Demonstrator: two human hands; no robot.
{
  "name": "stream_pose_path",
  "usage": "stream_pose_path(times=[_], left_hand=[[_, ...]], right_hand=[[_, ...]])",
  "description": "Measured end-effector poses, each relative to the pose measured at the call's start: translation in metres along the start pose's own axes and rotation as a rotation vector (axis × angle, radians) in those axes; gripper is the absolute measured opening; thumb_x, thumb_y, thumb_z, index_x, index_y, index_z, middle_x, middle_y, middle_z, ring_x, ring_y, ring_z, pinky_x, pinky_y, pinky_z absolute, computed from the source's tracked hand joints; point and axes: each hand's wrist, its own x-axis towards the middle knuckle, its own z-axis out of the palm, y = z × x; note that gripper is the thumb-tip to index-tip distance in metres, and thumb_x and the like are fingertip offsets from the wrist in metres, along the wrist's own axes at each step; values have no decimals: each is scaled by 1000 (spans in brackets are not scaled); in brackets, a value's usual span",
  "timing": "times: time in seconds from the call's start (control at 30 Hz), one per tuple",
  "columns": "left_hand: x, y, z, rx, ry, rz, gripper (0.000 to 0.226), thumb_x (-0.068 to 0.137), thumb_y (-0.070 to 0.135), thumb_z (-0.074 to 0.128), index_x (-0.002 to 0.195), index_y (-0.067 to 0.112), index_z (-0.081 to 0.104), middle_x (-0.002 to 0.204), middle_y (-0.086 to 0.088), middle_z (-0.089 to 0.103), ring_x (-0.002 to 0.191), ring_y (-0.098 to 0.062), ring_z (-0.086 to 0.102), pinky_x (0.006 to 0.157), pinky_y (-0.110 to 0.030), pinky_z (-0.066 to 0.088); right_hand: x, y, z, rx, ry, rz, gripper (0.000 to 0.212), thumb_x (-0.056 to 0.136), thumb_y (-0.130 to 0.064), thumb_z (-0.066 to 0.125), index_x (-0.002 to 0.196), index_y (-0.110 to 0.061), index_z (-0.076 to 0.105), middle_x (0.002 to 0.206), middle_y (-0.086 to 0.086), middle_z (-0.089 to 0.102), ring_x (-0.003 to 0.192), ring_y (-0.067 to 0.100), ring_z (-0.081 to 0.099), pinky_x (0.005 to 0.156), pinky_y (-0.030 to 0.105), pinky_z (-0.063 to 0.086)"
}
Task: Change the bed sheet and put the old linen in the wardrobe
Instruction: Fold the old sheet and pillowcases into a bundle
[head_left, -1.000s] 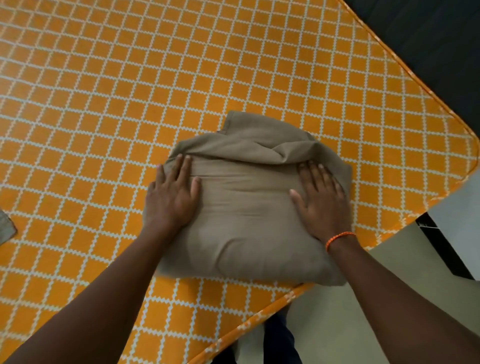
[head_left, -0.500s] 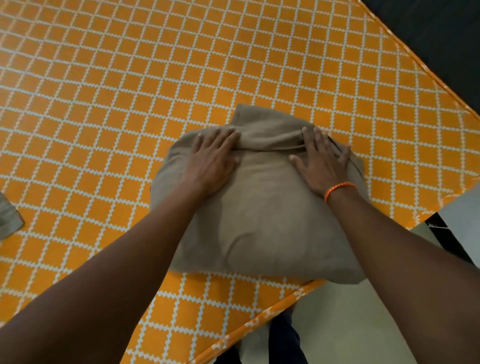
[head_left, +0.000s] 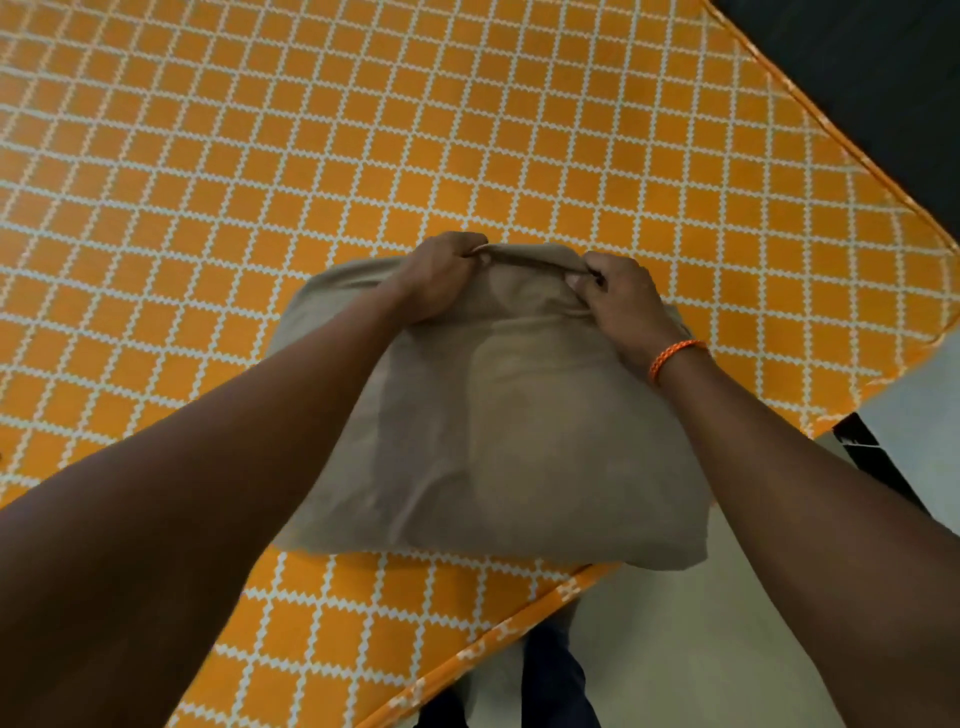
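Observation:
A folded tan linen bundle (head_left: 498, 441) lies on the bed near its front corner, on the orange sheet with a white lattice pattern (head_left: 260, 182). My left hand (head_left: 436, 275) grips the bundle's far edge on the left, fingers curled over the fold. My right hand (head_left: 623, 296), with an orange band at the wrist, grips the same far edge on the right. Both forearms reach across the bundle.
The bed's piped edge (head_left: 493, 644) runs diagonally at the bottom, with pale floor (head_left: 675, 649) beyond it. A dark surface (head_left: 883, 78) lies past the bed's right edge. My dark trouser legs (head_left: 550, 686) show below the bed edge.
Both hands slid from flat on the bundle's middle to its far edge, and their fingers have curled round the fold there.

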Motion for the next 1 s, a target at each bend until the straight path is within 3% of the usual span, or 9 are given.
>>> stream_pose_path(times=[0.13,0.27,0.4,0.5,0.57,0.63,0.73,0.87,1.0], left_hand=[[4,12,-15,-208,-129,-91,28,107,28,55,90,12,69,88,-5,69,81,-21,63,76,-35,47],[8,9,-6,300,-117,-166,21,108,37,50,114,19,60,116,-13,66,109,-34,62,89,-41,47],[-17,3,12,567,186,-165,32,97,19,48,129,22,53,131,-11,59,125,-38,52,102,-58,41],[-41,12,16,531,326,-13,45,95,22,52,139,25,54,139,-6,60,131,-34,52,109,-56,38],[-62,4,12,460,282,-57,47,101,32,47,147,29,53,148,-2,60,138,-28,51,117,-57,33],[-86,-22,10,476,193,-229,52,105,48,36,155,36,45,160,7,49,149,-22,42,121,-61,26],[-114,-60,8,538,85,-334,66,103,72,15,164,48,17,172,24,15,161,-12,15,123,-69,9],[-120,-74,4,451,86,-352,64,103,73,12,163,53,7,172,26,-2,162,-11,-2,122,-74,5],[-120,-78,3,381,97,-399,68,105,70,15,166,45,4,175,17,-5,162,-30,-7,127,-63,10]], right_hand=[[11,-15,-26,148,-91,7,47,105,-37,59,82,3,70,84,24,69,76,25,65,68,40,47],[23,-4,1,-206,-172,110,33,98,-48,64,91,-16,69,102,14,71,98,36,65,83,45,52],[3,-19,34,-672,149,99,30,97,-19,58,127,-16,56,123,14,62,119,39,54,100,55,44],[-16,-73,72,-472,304,-23,38,91,-15,48,127,-12,61,123,14,65,119,38,58,109,57,35],[-33,-100,101,-271,194,-144,38,98,-20,47,131,-13,64,131,12,67,126,34,59,114,56,34],[-49,-100,118,-315,17,-115,46,105,-35,39,146,-23,55,153,1,55,146,22,44,124,52,22],[-55,-65,114,-484,-12,-78,59,104,-56,29,155,-31,46,165,-6,39,154,16,29,128,45,16],[-63,-26,87,-606,55,-55,61,105,-58,25,158,-32,39,167,-3,35,156,21,28,128,47,16],[-84,15,49,-554,129,90,65,104,-60,29,161,-29,32,168,1,32,155,27,26,128,50,18]])
